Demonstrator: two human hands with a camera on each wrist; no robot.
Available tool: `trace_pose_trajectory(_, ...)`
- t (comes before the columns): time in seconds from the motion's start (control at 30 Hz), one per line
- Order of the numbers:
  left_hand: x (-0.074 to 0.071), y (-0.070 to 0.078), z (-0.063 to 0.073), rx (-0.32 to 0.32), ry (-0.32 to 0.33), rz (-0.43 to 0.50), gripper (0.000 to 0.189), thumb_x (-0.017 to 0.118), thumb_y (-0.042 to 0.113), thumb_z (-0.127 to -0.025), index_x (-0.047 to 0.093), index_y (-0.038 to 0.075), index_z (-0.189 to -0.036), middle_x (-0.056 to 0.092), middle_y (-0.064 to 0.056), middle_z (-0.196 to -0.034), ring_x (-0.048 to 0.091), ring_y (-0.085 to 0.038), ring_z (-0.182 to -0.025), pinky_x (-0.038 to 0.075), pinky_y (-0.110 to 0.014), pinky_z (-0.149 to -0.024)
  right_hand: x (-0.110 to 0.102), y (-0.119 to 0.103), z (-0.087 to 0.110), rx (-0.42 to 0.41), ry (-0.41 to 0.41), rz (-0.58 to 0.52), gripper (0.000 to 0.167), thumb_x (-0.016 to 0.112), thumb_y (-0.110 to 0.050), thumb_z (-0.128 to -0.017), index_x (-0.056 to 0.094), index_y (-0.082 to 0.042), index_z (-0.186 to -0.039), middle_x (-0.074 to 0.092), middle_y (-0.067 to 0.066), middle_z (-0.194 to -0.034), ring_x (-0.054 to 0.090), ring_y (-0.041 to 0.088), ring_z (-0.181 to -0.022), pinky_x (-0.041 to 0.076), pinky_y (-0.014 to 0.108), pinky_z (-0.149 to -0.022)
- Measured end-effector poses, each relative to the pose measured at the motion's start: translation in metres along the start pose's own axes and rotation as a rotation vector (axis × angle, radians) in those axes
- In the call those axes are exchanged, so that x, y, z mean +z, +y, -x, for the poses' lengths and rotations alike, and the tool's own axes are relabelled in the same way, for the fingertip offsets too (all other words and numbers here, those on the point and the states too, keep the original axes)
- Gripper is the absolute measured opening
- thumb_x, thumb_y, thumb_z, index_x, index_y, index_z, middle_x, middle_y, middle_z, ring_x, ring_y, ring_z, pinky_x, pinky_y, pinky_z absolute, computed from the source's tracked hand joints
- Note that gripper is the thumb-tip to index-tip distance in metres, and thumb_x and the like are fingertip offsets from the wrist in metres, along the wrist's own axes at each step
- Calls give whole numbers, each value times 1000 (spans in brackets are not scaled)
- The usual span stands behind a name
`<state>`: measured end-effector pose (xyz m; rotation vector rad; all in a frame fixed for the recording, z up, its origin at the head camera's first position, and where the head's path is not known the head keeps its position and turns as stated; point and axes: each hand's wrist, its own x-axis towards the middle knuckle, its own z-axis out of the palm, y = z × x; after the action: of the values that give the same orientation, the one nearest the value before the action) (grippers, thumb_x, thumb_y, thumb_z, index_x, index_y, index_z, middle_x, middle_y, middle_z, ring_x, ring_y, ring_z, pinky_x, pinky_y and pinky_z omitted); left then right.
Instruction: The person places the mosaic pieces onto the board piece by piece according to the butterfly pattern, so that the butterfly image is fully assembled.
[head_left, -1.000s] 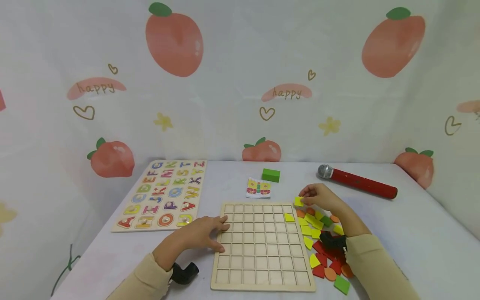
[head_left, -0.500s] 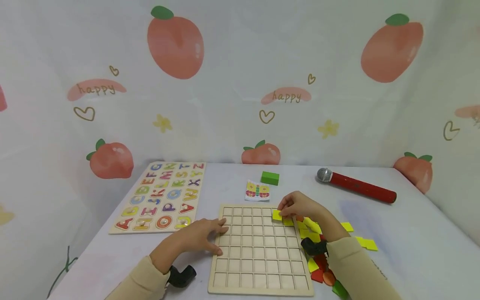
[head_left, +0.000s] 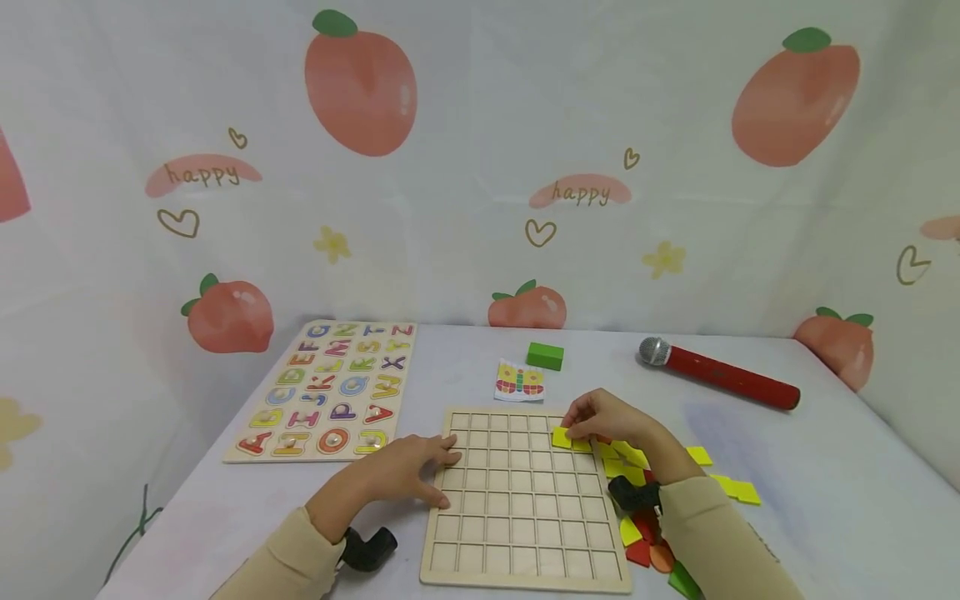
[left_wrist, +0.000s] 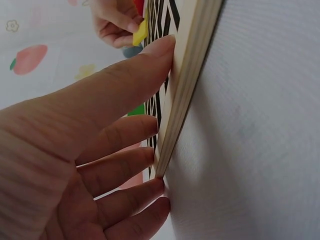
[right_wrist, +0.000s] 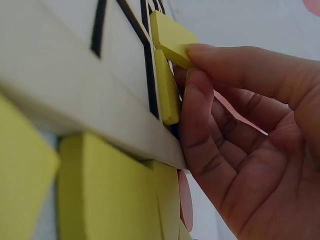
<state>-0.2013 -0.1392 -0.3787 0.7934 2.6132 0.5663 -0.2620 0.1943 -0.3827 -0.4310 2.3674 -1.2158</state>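
Note:
My right hand (head_left: 611, 417) pinches a yellow square tile (right_wrist: 172, 36) between thumb and fingers, over the far right part of a wooden grid board (head_left: 452, 575). The tile is tilted in the right wrist view, one edge against the board. Beside it, a second yellow square tile (right_wrist: 167, 90) lies in a cell of the grid. My left hand (head_left: 401, 471) rests at the board's left edge, its thumb and fingertips touching the rim and its fingers loosely extended. That hand holds nothing.
Loose yellow, red, orange and green pieces (head_left: 630, 533) lie along the board's right side, partly under my right arm. Behind the board are a butterfly picture card (head_left: 519, 382) and a green block (head_left: 545, 356). An alphabet board (head_left: 318, 392) lies left, a red microphone (head_left: 720, 375) right.
My right hand has brought the yellow tile leftward from beside the board onto the grid's far row, then lowered it slightly. The left hand stays at the board's edge.

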Motion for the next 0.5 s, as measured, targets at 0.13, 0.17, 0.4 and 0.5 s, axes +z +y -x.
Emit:
trace_pose_trajectory(0.13, -1, 0, 0, -5, -3, 0, 65, 75, 41, -74, 56, 14, -130, 39, -6, -148, 34, -34, -137, 31, -52, -110, 1, -1, -3, -60, 6, 72, 13, 66, -10, -84, 68, 2, -90, 60, 1, -74, 49, 13, -66, 41, 20, -55)
trace_pose_trajectory(0.17, -1, 1, 0, -9, -4, 2, 65, 75, 41, -74, 56, 14, -130, 39, -5, -148, 33, -34, -137, 31, -52, -110, 2, -1, -3, -79, 3, 86, 12, 66, -9, -84, 68, 2, -89, 60, 1, -75, 49, 13, -66, 42, 20, -55)
trace_pose_trajectory(0.4, -2, 3, 0, -6, -5, 26, 64, 77, 36, -74, 57, 12, -129, 39, -7, -148, 32, -34, -138, 30, -52, -110, 0, -5, -2, -85, 0, 156, 8, 68, -9, -82, 70, -2, -87, 61, 1, -73, 49, 13, -63, 41, 21, -54)
trace_pose_trajectory(0.5, -2, 3, 0, -5, -10, 18, 64, 76, 37, -74, 56, 13, -130, 39, -7, -148, 32, -34, -137, 30, -52, -110, -3, -5, 4, -41, 21, 167, 13, 70, -14, -83, 71, -6, -92, 63, 1, -77, 51, 14, -66, 42, 23, -55)
